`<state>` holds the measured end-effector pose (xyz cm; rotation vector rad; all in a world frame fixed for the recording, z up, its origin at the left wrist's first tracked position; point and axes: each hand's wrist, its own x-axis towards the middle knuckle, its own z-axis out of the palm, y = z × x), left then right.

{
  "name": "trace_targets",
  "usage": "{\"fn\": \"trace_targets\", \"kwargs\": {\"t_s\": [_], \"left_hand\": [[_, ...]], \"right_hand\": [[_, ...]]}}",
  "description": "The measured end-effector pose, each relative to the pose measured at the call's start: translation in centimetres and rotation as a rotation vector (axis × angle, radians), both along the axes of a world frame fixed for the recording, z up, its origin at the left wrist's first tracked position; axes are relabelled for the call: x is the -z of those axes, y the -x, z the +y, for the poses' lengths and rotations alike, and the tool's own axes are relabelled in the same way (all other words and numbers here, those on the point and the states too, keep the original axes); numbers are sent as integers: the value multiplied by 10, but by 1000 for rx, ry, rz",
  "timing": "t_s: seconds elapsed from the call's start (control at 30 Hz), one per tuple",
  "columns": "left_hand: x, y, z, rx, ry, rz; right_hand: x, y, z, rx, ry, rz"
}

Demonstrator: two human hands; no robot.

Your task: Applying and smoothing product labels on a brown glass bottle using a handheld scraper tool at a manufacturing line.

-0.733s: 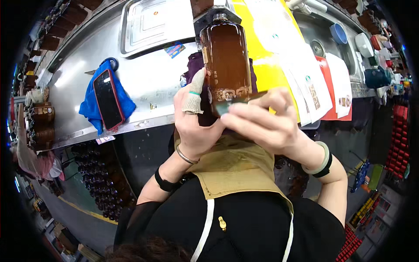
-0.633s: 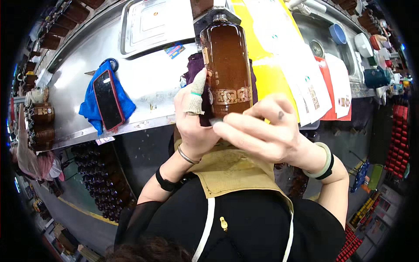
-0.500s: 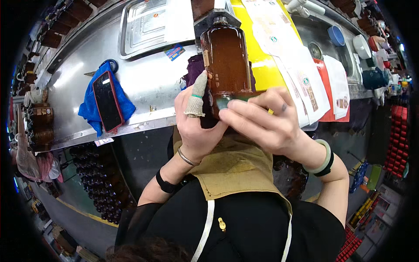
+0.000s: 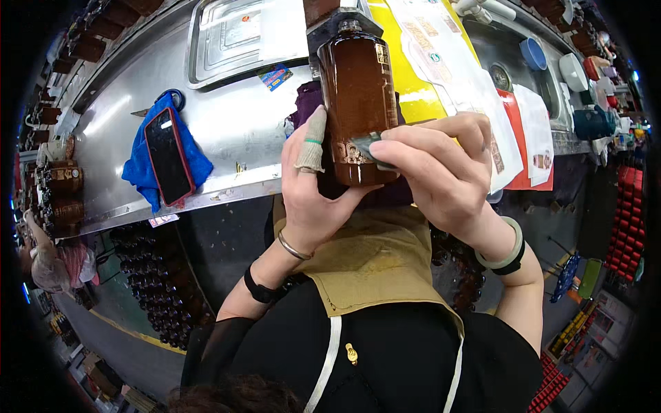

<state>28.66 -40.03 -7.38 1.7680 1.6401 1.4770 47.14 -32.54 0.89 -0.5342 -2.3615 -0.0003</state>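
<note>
A brown glass bottle (image 4: 357, 89) lies with its neck pointing away and its base toward me. Gold patterning shows low on its face and near its right shoulder. My left hand (image 4: 308, 196) grips the bottle along its left side and base; a knitted finger cover (image 4: 313, 143) with a green band sits on one finger. Between the thumb and fingers of my right hand (image 4: 447, 168) is a small, flat, dark greenish piece (image 4: 374, 150), pressed against the bottle beside the lower gold pattern. A dark purple cloth (image 4: 308, 103) lies beneath the bottle.
On the metal table's left, a phone (image 4: 169, 158) rests on a blue cloth (image 4: 140, 160). A metal tray (image 4: 195, 62) stands behind. Printed white sheets (image 4: 485, 103) cover a yellow surface (image 4: 420, 103) at right, near a sink (image 4: 551, 103). Crates of dark bottles (image 4: 155, 282) stand below left.
The bottle has rolled in my left hand, bringing gold patterning into sight on its face. My right hand has shifted right, and the dark piece now touches the face near the base.
</note>
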Motion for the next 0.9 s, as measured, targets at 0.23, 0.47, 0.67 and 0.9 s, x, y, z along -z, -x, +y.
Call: {"fn": "trace_targets", "kwargs": {"t_s": [0.23, 0.47, 0.67, 0.9], "left_hand": [[6, 2, 0, -27, -47, 32], [11, 1, 1, -16, -100, 35], [2, 4, -3, 35, -171, 230], [-10, -3, -3, 20, -152, 419]], "right_hand": [[-2, 3, -4, -64, 50, 23], [4, 0, -32, -216, 137, -10], [-8, -22, -4, 180, 242, 368], [7, -10, -2, 312, 267, 528]]}}
